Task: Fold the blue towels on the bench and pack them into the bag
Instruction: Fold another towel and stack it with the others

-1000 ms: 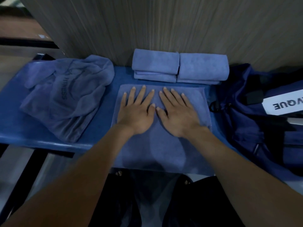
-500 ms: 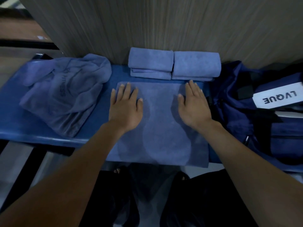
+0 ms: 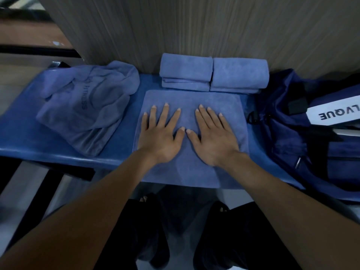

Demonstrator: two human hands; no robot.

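A blue towel (image 3: 191, 98) lies flat on the blue bench (image 3: 19, 137), its near edge hanging over the bench front. My left hand (image 3: 161, 137) and my right hand (image 3: 212, 137) press on its middle, palms down, fingers straight and spread, thumbs almost touching. Behind it, against the wall, sit two folded blue towels, one at the left (image 3: 186, 72) and one at the right (image 3: 239, 76). A crumpled blue towel (image 3: 87, 106) printed "FITNESS" lies at the left. The dark blue bag (image 3: 292, 137) rests at the right end.
A wood-grain wall (image 3: 194, 26) rises right behind the bench. The bag carries a white label (image 3: 335, 114) reading "LVQUE" and a black drawstring ring (image 3: 253, 117) toward the towel. My dark trousers and bare toes show below the bench front.
My hands, spread to the towel's left and right sides half a second ago, have slid back together at its middle. The towel lies as before.
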